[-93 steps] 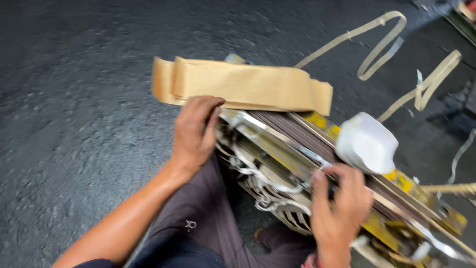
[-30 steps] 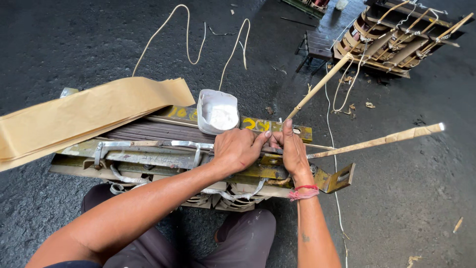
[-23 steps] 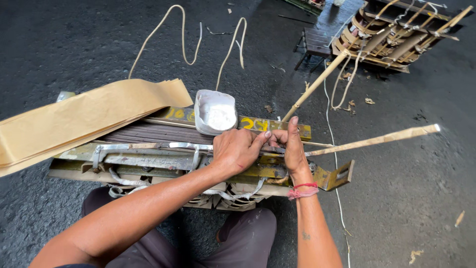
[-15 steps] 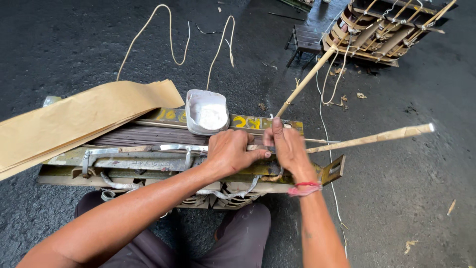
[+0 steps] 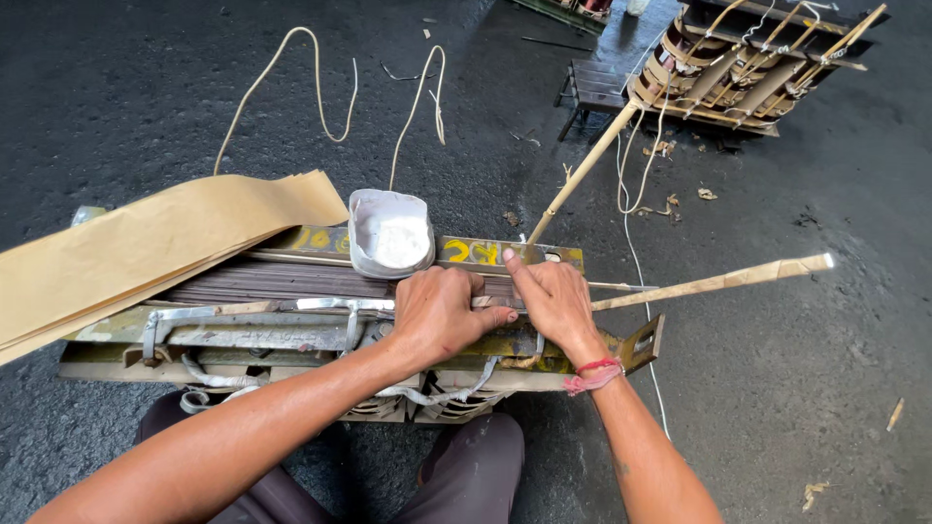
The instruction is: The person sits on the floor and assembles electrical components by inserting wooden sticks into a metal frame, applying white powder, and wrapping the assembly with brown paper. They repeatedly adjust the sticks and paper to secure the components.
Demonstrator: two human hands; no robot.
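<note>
Both hands (image 5: 505, 306) shifted; two rods (image 5: 718, 281).

A second transformer core (image 5: 748, 68) stands on the dark floor (image 5: 146, 87) at the far right corner. Just left of it is a small dark stool (image 5: 587, 92). Two loose cream cords (image 5: 291, 87) lie curled near the far edge.
</note>
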